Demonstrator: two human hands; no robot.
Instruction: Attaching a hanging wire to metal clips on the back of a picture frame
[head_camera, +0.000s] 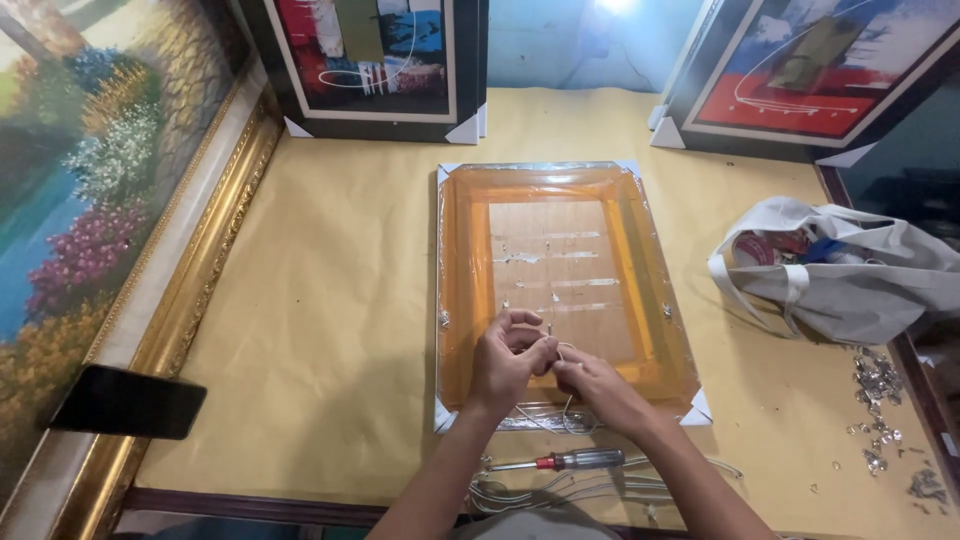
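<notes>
Both hands meet over the wrapped frame (565, 290): left hand (508, 362) pinching thin wire (566, 400), right hand (590, 385) closed on the same strand. Just below them lies a red-handled screwdriver (560, 461) on brown paper (330, 330); a white tote bag (850, 275) sits off right.

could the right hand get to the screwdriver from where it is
Probably yes: the screwdriver lies uncovered on the table just below the right hand, though that hand's fingers are busy with thin wire.
</notes>
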